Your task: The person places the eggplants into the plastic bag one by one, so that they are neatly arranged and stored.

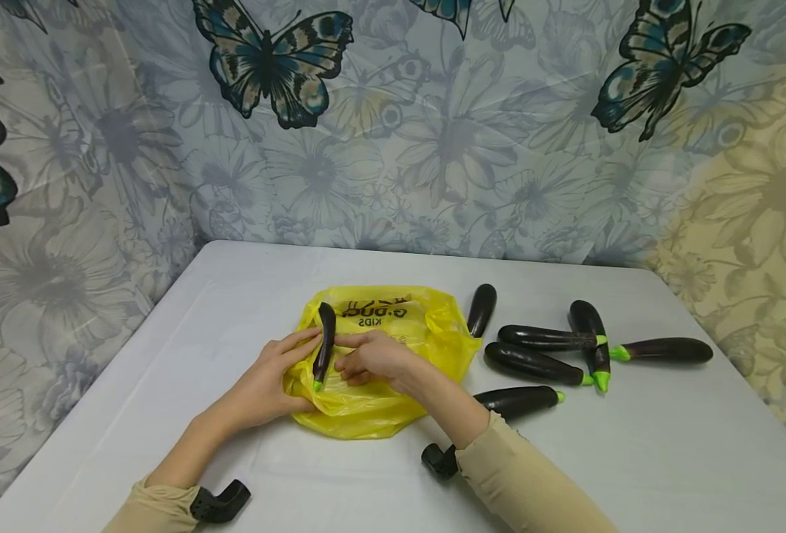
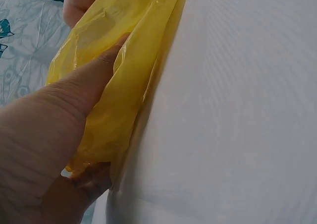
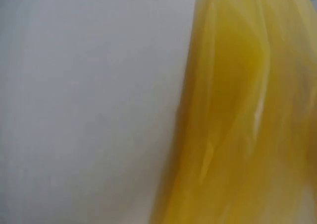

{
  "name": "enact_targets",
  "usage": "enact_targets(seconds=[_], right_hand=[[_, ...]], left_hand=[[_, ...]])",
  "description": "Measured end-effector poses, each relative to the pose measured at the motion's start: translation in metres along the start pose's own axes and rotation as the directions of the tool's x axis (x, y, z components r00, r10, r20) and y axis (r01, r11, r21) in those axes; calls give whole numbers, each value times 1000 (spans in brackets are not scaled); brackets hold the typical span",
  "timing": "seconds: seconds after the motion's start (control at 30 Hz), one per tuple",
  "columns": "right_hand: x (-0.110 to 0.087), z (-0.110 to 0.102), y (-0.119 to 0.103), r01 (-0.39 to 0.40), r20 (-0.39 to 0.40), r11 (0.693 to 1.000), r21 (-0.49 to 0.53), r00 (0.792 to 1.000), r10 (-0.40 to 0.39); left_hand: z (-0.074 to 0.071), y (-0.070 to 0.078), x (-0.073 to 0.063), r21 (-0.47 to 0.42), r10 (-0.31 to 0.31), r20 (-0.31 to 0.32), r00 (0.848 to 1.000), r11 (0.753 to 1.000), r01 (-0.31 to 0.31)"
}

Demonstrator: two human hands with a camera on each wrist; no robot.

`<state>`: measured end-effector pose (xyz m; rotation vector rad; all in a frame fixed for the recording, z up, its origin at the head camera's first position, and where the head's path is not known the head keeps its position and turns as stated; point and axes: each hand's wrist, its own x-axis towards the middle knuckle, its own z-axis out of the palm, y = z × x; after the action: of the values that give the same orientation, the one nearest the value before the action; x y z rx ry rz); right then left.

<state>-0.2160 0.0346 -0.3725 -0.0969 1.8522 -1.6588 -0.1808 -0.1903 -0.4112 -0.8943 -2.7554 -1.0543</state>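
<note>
A yellow plastic bag [image 1: 366, 403] with dark printing lies on the table. On top of it rests a slim dark eggplant [image 1: 325, 344], its green stem end toward me. My left hand [image 1: 276, 381] lies at the bag's left side, fingers stretched to the eggplant's left edge and thumb lower against the plastic. From the right, my right hand [image 1: 376, 359] reaches over the bag, index finger extended toward the eggplant and the other fingers bent. In the left wrist view the thumb touches the crinkled bag [image 2: 129, 95]. The right wrist view has bag folds [image 3: 223, 135], with that hand mostly hidden.
Right of the bag lie several larger eggplants, one beside its edge [image 1: 482, 309], one crossing others [image 1: 589, 326], and one partly behind my right forearm [image 1: 519, 400]. White cloth [image 1: 340, 481] covers the table. A butterfly-print backdrop [image 1: 453, 148] hangs behind.
</note>
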Motion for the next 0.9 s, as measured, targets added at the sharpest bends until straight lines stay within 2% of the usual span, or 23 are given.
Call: enact_targets(seconds=[0.13,0.3,0.6,0.9], right_hand=[[-3,-5,1,-11,39,996,84,999,7],[-11,-13,1,12,4,980,199,1000,-13],[-42,-30,-4,112,-44,957,267,994,-104],[-89,-50,-15,254,-75,933,255,967,-242]], left_hand=[[1,0,0,16,1,10,1000,1000,-1],[1,1,0,38,-5,18,1000,999,5],[1,4,3,49,-14,20,1000,999,13],[1,5,0,57,-20,26,999,998,18]])
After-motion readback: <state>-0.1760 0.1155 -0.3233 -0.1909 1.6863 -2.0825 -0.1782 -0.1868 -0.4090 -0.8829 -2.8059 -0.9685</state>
